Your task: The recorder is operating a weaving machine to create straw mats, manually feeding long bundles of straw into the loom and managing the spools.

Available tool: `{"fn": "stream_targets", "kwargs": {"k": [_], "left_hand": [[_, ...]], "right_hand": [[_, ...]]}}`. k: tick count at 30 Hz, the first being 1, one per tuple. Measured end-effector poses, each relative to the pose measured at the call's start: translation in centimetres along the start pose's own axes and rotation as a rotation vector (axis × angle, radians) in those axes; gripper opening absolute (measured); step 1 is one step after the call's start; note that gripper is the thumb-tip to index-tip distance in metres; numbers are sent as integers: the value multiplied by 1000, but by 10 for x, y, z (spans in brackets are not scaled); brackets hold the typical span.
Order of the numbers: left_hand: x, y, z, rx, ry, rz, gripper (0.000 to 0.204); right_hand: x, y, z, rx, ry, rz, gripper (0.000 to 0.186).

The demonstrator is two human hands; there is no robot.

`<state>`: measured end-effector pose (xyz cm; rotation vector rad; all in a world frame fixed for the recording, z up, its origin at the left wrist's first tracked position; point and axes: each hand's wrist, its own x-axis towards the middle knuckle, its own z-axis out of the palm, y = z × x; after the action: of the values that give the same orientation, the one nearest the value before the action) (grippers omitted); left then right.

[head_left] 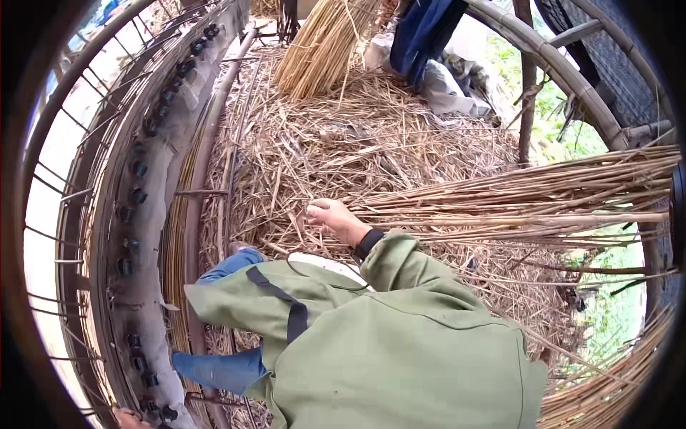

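My right hand (337,220), in a green sleeve with a black band at the wrist, reaches out over loose straw. Its fingers look loosely bent and apart, with nothing visible between them. Close by on its right are the ends of a long bundle of dry stalks (514,200). My left hand (130,419) shows only in part at the lower left rim, beside a long frame (143,250) with a row of small dark blocks along it. What that hand holds, if anything, is cut off.
Loose straw (321,150) covers the ground. A tied bundle of stalks (321,50) stands at the far side, near dark blue cloth (421,43) and a pale sack (450,89). A pole (207,150) runs beside the frame. More stalks (607,379) lie at lower right.
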<state>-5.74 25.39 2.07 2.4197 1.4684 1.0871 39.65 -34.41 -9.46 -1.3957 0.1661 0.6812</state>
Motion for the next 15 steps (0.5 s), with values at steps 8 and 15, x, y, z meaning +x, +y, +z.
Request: {"fn": "stream_targets", "kwargs": {"k": [8,15], "left_hand": [[15,-36,7,411,-106,308,33],[8,-36,4,327,-145,244,37]], "right_hand": [[-53,58,-126,375,443,387,56],[-80,118,-144,560,656,401,65]]}}
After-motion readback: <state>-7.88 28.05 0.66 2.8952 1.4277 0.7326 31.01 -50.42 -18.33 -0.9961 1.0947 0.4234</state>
